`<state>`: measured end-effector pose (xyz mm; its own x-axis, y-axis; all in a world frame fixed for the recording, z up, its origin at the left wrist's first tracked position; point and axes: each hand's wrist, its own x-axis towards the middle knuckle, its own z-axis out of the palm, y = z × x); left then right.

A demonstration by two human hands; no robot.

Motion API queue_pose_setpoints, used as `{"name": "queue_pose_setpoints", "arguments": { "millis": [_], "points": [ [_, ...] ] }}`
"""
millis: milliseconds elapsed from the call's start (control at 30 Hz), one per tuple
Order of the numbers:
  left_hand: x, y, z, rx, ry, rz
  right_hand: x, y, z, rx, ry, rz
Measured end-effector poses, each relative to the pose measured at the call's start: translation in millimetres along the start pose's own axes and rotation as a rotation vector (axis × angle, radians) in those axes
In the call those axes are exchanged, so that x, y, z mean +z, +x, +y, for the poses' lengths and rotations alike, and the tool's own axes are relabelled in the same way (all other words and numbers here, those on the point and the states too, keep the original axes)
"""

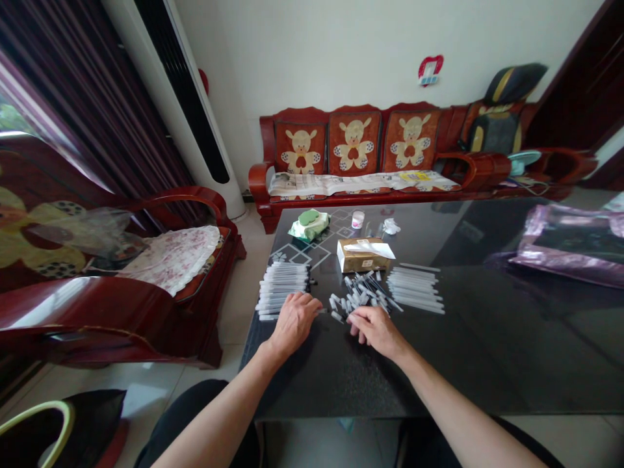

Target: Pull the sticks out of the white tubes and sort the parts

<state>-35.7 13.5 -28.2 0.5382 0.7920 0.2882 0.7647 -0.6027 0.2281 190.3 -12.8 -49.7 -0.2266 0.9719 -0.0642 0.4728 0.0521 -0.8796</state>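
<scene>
On the dark table, my left hand [296,320] is closed at the near end of a row of whitish pens [283,286] with dark ends. A short pale end of a pen [322,311] sticks out to the right of its fingers. My right hand [374,330] is pinched closed at the near edge of a loose heap of pen caps [358,292], with thin dark sticks among them; whatever its fingertips hold is hidden. Right of the heap lies a neat row of translucent pen barrels [415,289].
Behind the heap stands a tissue box [363,261]. Further back are a green pack of wipes [310,224], a small white cup [357,220] and a crumpled tissue [390,226]. A purple plastic package [575,244] lies at the right. A wooden sofa [351,195] is beyond the table.
</scene>
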Motion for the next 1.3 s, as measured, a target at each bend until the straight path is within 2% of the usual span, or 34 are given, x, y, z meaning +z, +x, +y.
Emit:
{"name": "queue_pose_setpoints", "arguments": {
  "millis": [133,267,333,400,500,567,633,700,767,1000,1300],
  "points": [
    [0.7,-1.7,16.9,0.119,-0.055,0.033,16.7,1.2,-0.8,0.203,0.336,-0.149],
    [3.7,-2.8,25.1,0.192,-0.11,0.01,20.9,-0.5,-1.2,0.222,0.461,-0.202],
    [4.3,-3.2,26.1,0.162,-0.169,0.02,19.7,-0.9,-1.2,0.236,0.485,-0.193],
    [4.7,-3.2,24.5,0.053,-0.268,0.094,17.5,-0.9,-2.0,0.252,0.522,-0.15],
    [8.9,-2.4,17.4,-0.227,-0.52,0.202,14.0,-1.4,-5.6,0.243,0.598,-0.067],
    [15.3,-1.6,12.2,-0.405,-0.795,0.142,13.0,-2.4,-8.6,0.217,0.631,-0.053],
    [23.0,-1.0,9.3,-0.511,-1.146,0.044,13.7,-3.6,-10.6,0.189,0.637,-0.08],
    [29.2,-0.6,9.3,-0.551,-1.447,0.015,15.5,-4.6,-11.3,0.176,0.618,-0.127],
    [32.4,-0.3,11.1,-0.557,-1.61,0.04,17.3,-5.3,-11.1,0.188,0.607,-0.168],
    [31.9,1.1,11.8,-0.558,-1.702,0.071,16.3,-6.7,-10.6,0.245,0.647,-0.265],
    [32.9,1.3,11.6,-0.595,-1.672,0.086,14.9,-5.6,-10.2,0.221,0.624,-0.236]
  ]
}}
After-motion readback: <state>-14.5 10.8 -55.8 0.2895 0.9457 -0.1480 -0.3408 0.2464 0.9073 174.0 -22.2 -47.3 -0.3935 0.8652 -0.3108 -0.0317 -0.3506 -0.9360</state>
